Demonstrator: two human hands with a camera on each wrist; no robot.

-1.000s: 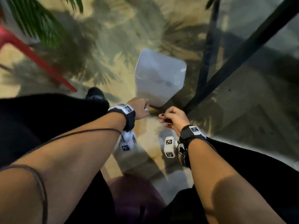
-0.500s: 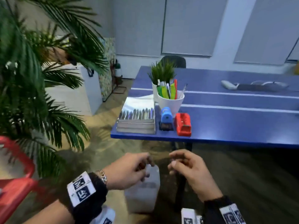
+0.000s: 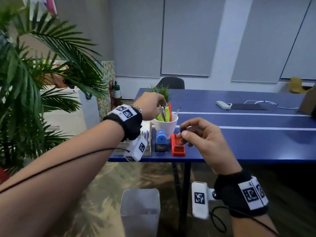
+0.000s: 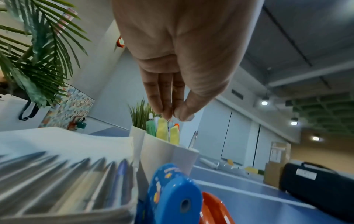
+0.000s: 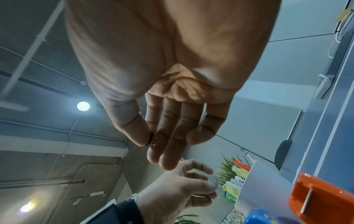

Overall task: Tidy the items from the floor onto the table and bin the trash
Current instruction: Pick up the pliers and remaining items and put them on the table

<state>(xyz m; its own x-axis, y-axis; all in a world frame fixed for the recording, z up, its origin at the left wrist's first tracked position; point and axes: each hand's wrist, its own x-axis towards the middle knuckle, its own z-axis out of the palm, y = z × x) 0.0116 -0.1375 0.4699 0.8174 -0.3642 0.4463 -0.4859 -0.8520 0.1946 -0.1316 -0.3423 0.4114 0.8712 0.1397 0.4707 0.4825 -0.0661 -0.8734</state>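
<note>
Head view: left hand (image 3: 150, 104) pinches a pen over the cup (image 3: 165, 124); right hand (image 3: 203, 142) pinches a black cap (image 3: 183, 130).

Bare forearms; black wristbands (image 3: 242, 194) with white coded marker patches, white tagged camera blocks (image 3: 200, 200) beneath, thin black cables (image 3: 56, 165), metal bracelet (image 3: 136, 107) beside the left band.

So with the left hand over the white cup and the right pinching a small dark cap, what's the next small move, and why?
Probably the left hand lets the pen it pinches slide down into the white cup: its fingertips sit just above the rim, and the cup already holds markers. The right hand, pinching the small dark cap over the red stapler, can wait.
</note>
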